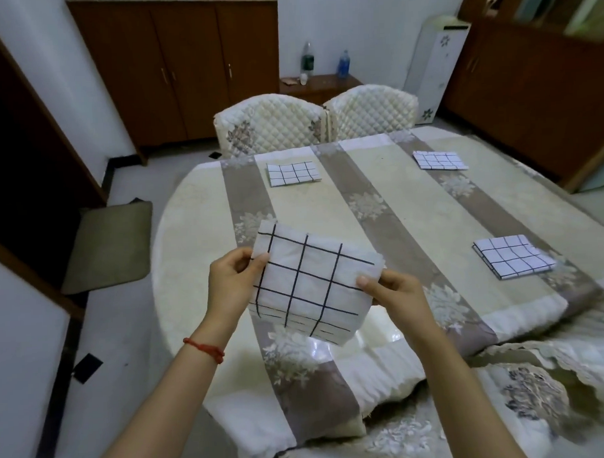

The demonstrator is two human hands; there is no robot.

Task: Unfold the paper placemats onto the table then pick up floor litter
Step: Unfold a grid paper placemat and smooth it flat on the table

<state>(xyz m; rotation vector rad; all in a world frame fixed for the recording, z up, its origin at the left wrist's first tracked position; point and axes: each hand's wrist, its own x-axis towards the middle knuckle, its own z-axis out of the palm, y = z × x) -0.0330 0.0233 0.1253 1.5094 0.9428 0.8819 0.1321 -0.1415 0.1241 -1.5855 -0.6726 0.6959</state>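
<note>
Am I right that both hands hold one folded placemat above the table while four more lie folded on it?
Not quite: the head view shows three folded placemats on the table, not four. Both hands, left hand and right hand, hold the placemat.

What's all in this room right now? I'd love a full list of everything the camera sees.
Held placemat: one, white with black grid, folded, in both hands above the table's near edge.
Folded placemats on table: three, same pattern; far left, far right, near right.
Table: one, cream cloth with taupe floral stripes.
Chairs: two, cream quilted covers, far side of the table.
Cabinet: one, brown wood, back wall.
Bottles: two, one green-labelled, one blue, on a low stand.
Floor mat: one, olive, left floor.
Dark scrap: one, on floor, left.
Red string: one, left wrist.
Left hand: pinches the placemat's left edge.
Right hand: pinches its right edge.
</note>
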